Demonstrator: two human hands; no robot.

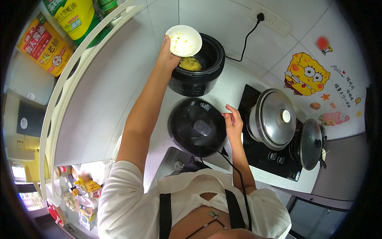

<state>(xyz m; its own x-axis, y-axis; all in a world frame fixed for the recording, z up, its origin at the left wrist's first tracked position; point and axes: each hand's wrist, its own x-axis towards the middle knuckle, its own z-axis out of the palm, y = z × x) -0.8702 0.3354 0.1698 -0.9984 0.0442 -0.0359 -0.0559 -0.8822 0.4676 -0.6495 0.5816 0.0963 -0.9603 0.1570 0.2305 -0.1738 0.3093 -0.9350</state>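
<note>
My left hand (168, 53) grips a white bowl (184, 40) by its rim and holds it tilted above an open black cooker pot (197, 67). Yellow food (190, 63) lies inside the pot, and yellow bits stick to the bowl's inside. My right hand (233, 122) rests with fingers apart on the edge of the round black cooker lid (197, 126), which lies flat on the white counter (234, 85) in front of the pot.
A black stove (270, 157) on the right carries a steel pot with a lid (273, 118) and a smaller lidded pot (311, 143). A black cord runs from the cooker to a wall socket (260, 16). Shelves with packages (47, 44) stand at left.
</note>
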